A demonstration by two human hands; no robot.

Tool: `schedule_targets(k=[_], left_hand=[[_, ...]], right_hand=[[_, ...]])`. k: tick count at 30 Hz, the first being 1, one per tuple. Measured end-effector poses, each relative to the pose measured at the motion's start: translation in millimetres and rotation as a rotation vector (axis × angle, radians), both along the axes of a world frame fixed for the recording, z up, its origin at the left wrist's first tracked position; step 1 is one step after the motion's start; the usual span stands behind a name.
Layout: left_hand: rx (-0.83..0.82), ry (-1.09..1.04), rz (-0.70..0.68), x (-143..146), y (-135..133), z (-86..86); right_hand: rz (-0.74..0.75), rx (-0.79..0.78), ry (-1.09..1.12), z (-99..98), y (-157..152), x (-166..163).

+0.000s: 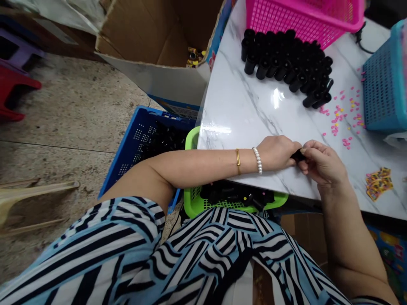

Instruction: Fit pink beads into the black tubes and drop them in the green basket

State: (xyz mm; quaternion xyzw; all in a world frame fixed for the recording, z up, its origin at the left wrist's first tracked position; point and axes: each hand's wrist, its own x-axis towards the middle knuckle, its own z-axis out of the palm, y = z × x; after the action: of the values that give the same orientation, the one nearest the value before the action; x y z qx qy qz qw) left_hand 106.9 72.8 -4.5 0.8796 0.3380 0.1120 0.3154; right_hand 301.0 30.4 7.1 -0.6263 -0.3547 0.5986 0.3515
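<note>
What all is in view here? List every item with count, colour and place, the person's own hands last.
black tubes: many, black, stacked at table's far side
pink basket: one, pink, behind the tubes
teal basket: one, teal, table's right edge
small beads: many, pink and yellow, scattered by the teal basket
stickers: small pile, yellow, near right edge
table: one, white marble
green basket: one, green, under table edge
blue crate: one, blue, on floor
cardboard box: one, brown, on floor
left hand: holds black piece
right hand: grips same piece
</note>
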Motion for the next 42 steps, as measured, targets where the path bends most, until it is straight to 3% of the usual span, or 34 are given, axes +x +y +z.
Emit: schedule_targets(k=[4,11,16,18,25,33,42], left_hand=[[-0.039,-0.022,0.008,-1,5,0.0],[-0.143,-0.103,-0.037,-12,15,8.0],[-0.745,-0.109,-0.143,-31,31,25.6],[-0.847,-0.111,-0.105,-31,34,25.9],[-0.926,-0.107,0.004,-14,34,19.1],[-1.191,0.016,-0.058,-14,49,27.1],[-1.207,0.105,0.003,-14,44,33.0]], right_hand=[[0.071,-0.002,0.069,1.6,-5,8],[0.055,0.273,-0.101,-11.7,-30,-5],[0.03,0.329,-0.161,-19.5,-36,-19],[0.018,0.341,-0.17,-22.2,-37,-21],[-0.025,0.376,-0.216,-21.1,-42,-25],[0.05,0.426,-0.241,-30.8,-41,-19],[0.08,0.533,-0.346,-34.1,-39,-21]])
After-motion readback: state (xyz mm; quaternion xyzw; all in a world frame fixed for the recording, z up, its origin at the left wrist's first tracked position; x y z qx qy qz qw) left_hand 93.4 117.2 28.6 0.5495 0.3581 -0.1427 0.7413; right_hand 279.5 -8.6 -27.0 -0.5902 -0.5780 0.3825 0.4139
